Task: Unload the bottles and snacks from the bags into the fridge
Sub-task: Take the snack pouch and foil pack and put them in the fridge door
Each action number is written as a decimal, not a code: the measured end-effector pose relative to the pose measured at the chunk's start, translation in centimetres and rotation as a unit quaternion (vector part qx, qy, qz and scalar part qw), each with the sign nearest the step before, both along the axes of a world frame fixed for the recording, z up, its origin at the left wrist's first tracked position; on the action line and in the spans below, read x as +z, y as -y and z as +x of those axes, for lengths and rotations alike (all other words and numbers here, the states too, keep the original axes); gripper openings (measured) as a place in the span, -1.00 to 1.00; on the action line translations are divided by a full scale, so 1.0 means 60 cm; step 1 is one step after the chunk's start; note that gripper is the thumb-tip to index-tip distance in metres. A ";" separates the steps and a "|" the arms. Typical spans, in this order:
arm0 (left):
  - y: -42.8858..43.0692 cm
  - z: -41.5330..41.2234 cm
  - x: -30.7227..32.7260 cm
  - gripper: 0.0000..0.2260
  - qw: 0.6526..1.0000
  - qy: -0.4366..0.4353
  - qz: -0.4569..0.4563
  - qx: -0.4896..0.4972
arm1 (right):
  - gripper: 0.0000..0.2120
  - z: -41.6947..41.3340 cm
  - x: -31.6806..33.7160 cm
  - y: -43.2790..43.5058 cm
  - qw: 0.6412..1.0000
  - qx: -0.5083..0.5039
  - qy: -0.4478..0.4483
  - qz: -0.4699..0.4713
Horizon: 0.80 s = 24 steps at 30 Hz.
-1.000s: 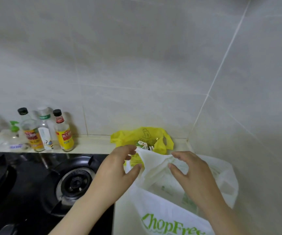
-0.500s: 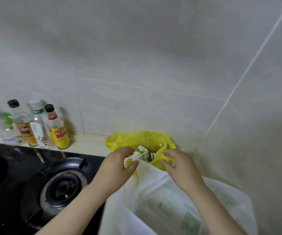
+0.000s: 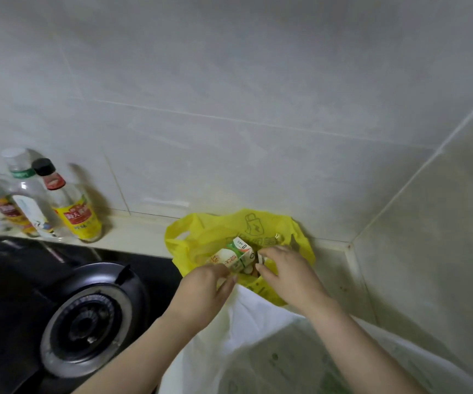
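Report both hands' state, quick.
Left hand: pinches the carton in the yellow bag.
Right hand: pinches a small white item, unidentifiable.

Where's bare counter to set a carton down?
Bare ledge runs between the yellow-label bottle and the yellow bag; another strip lies between that bag and the right wall. Crowded: the bottle cluster, and the white bag in front.

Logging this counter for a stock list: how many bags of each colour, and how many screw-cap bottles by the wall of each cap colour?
Yellow bag: 1
White bag: 1
Black-capped bottles: 2
White-capped bottle: 1
Total: 5
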<state>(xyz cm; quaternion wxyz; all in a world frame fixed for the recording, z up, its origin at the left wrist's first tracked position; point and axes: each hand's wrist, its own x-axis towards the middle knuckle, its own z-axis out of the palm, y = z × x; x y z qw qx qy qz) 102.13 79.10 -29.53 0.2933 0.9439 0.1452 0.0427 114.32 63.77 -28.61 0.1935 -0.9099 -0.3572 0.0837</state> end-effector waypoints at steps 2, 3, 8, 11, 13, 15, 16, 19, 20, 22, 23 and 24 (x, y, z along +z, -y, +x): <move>-0.001 -0.001 -0.018 -0.45 1.000 -0.015 -0.004 -0.007 | -0.73 0.001 -0.018 0.006 1.000 0.003 -0.006 -0.025; -0.001 -0.002 -0.028 -0.41 1.000 -0.021 -0.001 -0.012 | -0.74 0.000 -0.026 0.010 0.999 0.004 -0.004 -0.037; -0.004 -0.001 -0.071 -0.70 0.999 -0.035 0.018 -0.014 | -0.70 0.001 -0.055 0.026 0.993 0.021 0.009 -0.113; -0.009 0.009 -0.089 -0.66 0.998 0.020 0.054 0.001 | -0.66 0.006 -0.067 0.029 0.995 0.020 0.033 -0.090; -0.012 0.020 -0.092 -0.61 0.996 0.027 0.090 -0.001 | -0.70 0.010 -0.069 0.023 0.995 0.028 0.052 -0.078; -0.016 0.031 -0.093 -0.57 0.991 -0.010 0.132 -0.021 | -0.73 0.012 -0.071 0.013 0.995 0.047 0.060 -0.057; -0.017 0.034 -0.094 -0.55 0.988 -0.035 0.149 -0.031 | -0.73 0.010 -0.072 0.007 0.996 0.056 0.054 -0.049; -0.019 0.035 -0.102 -0.51 0.985 -0.085 0.145 -0.035 | -0.68 0.004 -0.076 -0.003 0.995 0.059 0.032 -0.068; -0.019 0.033 -0.106 -0.49 0.986 -0.089 0.141 -0.031 | -0.68 0.002 -0.078 -0.004 0.995 0.055 0.035 -0.078; -0.017 0.030 -0.111 -0.42 0.985 -0.090 0.146 -0.031 | -0.70 -0.002 -0.082 -0.005 0.994 0.054 0.042 -0.084; -0.015 0.027 -0.113 -0.40 0.983 -0.099 0.151 -0.038 | -0.71 -0.004 -0.084 -0.005 0.994 0.057 0.047 -0.079; -0.014 0.024 -0.114 -0.40 0.981 -0.109 0.155 -0.044 | -0.72 -0.006 -0.087 -0.005 0.994 0.060 0.053 -0.072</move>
